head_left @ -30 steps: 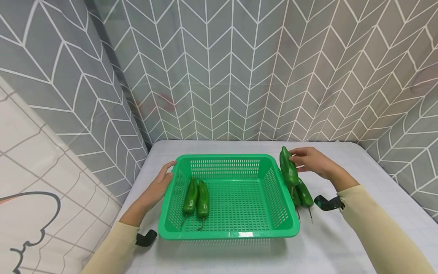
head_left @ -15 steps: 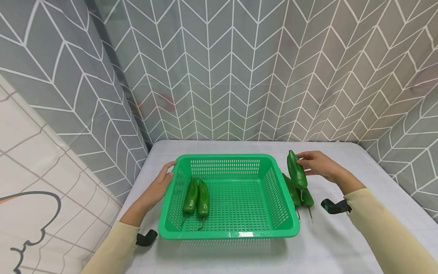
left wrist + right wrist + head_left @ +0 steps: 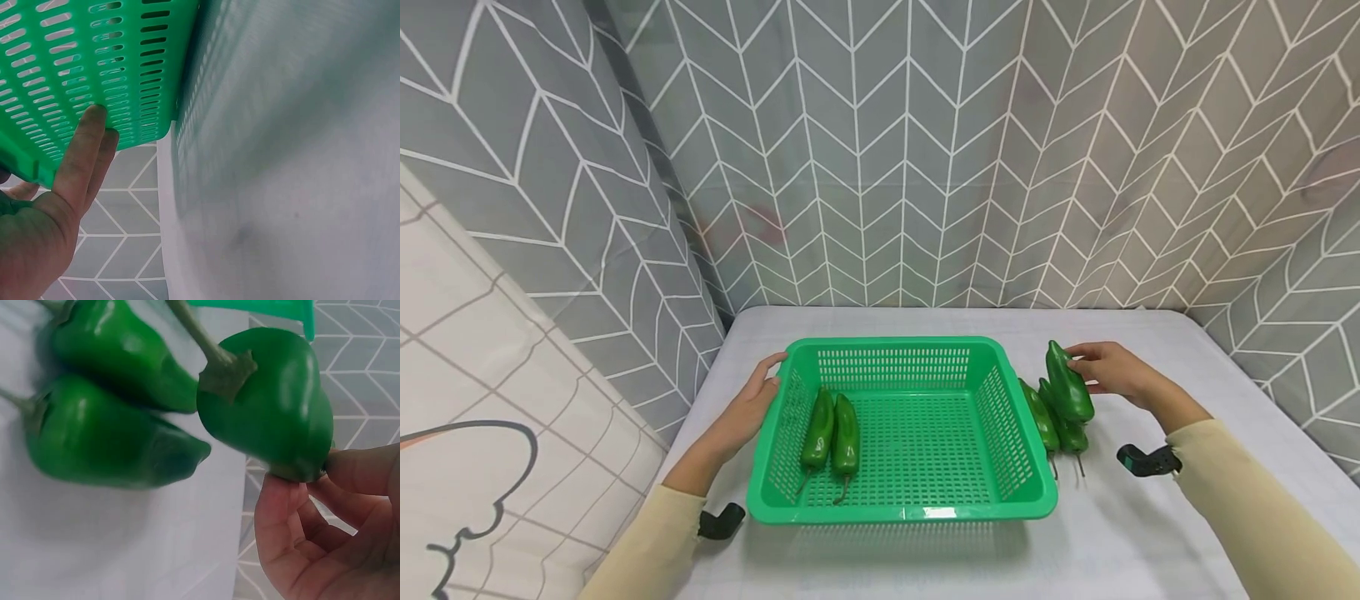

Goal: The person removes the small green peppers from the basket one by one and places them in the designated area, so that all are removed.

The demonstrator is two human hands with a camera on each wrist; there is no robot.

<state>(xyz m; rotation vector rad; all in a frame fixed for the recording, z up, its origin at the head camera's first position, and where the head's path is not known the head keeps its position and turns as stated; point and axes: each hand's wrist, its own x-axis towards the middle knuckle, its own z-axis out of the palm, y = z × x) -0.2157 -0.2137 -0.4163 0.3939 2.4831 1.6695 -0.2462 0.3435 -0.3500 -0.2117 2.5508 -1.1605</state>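
Observation:
My right hand (image 3: 1112, 367) pinches a green chili pepper (image 3: 1067, 385) between thumb and fingers, stem end down, right of the basket. In the right wrist view, the held pepper (image 3: 269, 406) is nearer the camera than two others on the table: one pepper (image 3: 125, 353) and a second pepper (image 3: 112, 437). The head view shows this pair as a pepper (image 3: 1040, 421) by the basket wall and one partly hidden pepper (image 3: 1070, 435). My left hand (image 3: 752, 404) holds the left rim of the green plastic basket (image 3: 898, 513), fingers against its slotted outer wall (image 3: 81, 69).
Two more green chili peppers lie side by side at the basket's left: one pepper (image 3: 818, 429) and its neighbour (image 3: 846, 437). A white cloth covers the table (image 3: 1150, 517). Patterned curtains (image 3: 880, 167) stand behind and at the sides.
My right hand has moved right and down with the pepper, away from the basket's right rim to over the loose peppers. My left hand and the basket have stayed put.

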